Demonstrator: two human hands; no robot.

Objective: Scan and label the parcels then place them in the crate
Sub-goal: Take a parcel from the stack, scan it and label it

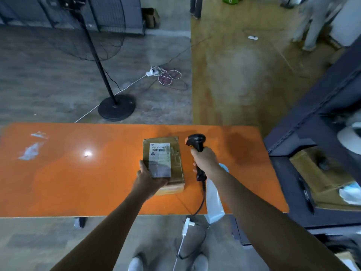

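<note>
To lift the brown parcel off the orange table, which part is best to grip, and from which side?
Grip the parcel at its near left corner, coming from the near side, where the left hand holds it. It is flat, label facing up, so this likely keeps the barcode clear for the scanner in the right hand.

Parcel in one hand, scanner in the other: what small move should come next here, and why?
Probably swing the barcode scanner left and tilt its head down onto the label. The right hand grips it beside the cardboard parcel, its head not over the label, while the left hand holds the parcel label-up.
</note>
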